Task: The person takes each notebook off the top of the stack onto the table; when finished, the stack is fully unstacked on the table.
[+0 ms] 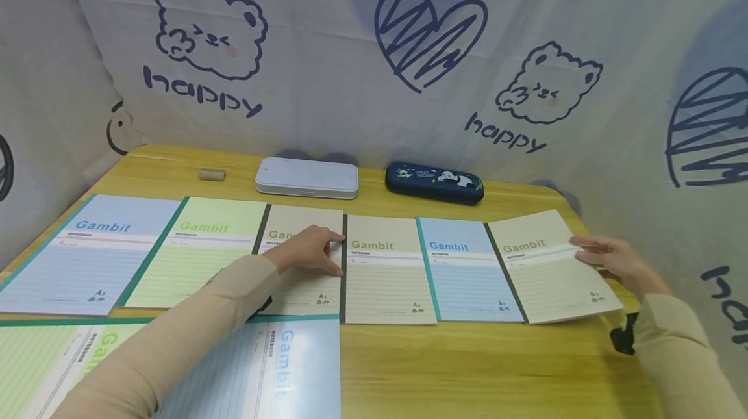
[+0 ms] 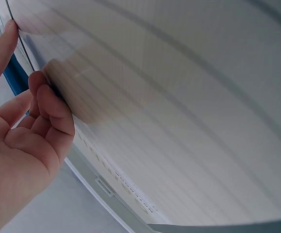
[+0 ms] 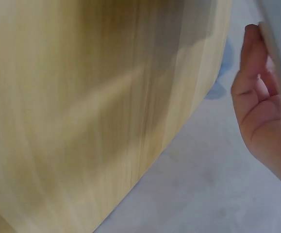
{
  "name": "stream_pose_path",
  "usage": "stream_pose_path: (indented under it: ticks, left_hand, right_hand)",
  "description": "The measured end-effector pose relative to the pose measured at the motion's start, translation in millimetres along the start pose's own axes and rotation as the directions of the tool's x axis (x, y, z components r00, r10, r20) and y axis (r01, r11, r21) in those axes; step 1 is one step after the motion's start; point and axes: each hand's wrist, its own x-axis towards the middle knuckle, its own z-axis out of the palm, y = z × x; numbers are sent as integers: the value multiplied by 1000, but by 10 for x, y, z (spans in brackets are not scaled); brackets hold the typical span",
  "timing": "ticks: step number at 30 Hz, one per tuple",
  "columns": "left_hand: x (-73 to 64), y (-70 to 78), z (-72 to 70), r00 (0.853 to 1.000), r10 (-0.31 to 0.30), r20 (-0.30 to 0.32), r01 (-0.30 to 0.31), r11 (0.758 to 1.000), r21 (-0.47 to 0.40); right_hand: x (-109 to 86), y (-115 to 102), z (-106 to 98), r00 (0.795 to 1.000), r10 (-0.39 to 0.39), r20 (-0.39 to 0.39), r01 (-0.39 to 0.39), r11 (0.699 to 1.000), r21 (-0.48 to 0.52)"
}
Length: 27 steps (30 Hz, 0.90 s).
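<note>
My left hand (image 1: 310, 250) lies over a beige notebook (image 1: 304, 289), third from the left in a row. Thumb and forefinger touch the seam where it meets the dark spine of the neighbouring beige notebook (image 1: 386, 289). In the left wrist view, the left hand (image 2: 33, 121) has its forefinger stretched along an edge and its other fingers bent. At the row's right end, my right hand (image 1: 619, 263) pinches the outer edge of another beige notebook (image 1: 543, 269), which sits tilted with that side raised. The right wrist view shows the right hand (image 3: 261, 97) against this edge, thumb hidden.
A blue notebook (image 1: 473, 282) lies between beige ones; blue (image 1: 76, 263) and green (image 1: 199, 263) ones lie left. Nearer lie turned green (image 1: 35, 360) and blue (image 1: 310, 373) notebooks. Behind are a white case (image 1: 306, 177), a panda case (image 1: 434, 182) and a small tan block (image 1: 211, 175).
</note>
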Motion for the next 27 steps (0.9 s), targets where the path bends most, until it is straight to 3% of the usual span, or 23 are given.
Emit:
stream_pose_path:
  ticks: [5,8,21,27]
  left_hand:
    - [2,-7,-3,1000,2,1,-2,1000,-2]
    - [6,-3,-4,1000,-3,4,3,1000,-9]
    - [17,-21,10,1000,-7,1,7,1000,-4]
    - [13,-24,9,1000,-2,-1,2,1000,-6]
  right_hand:
    - [-252,-318,186,997,-8,83,14,997,-70]
    - [-328,-392,257,992,16,126,-3,994,-107]
    - [-298,-289,370,988,21,152,17,969,-247]
    - [-298,-282,407,989,27,143,12,965,-262]
